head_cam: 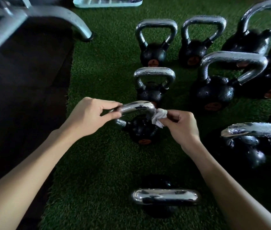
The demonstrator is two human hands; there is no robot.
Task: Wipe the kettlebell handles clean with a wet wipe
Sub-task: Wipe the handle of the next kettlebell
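A small black kettlebell point(142, 131) with a chrome handle point(138, 107) stands on green turf in the middle of the head view. My left hand point(89, 114) pinches the left end of that handle. My right hand point(183, 126) holds a crumpled white wet wipe point(158, 117) pressed against the handle's right bend. The wipe hides the right leg of the handle.
Several more chrome-handled kettlebells stand around: one just behind point(151, 87), others at the back and right point(214, 90), one near my body point(165, 196). A grey metal frame leg point(75, 20) and a dark rubber mat point(23, 90) lie to the left. A pale tray point(108, 2) sits at the top edge.
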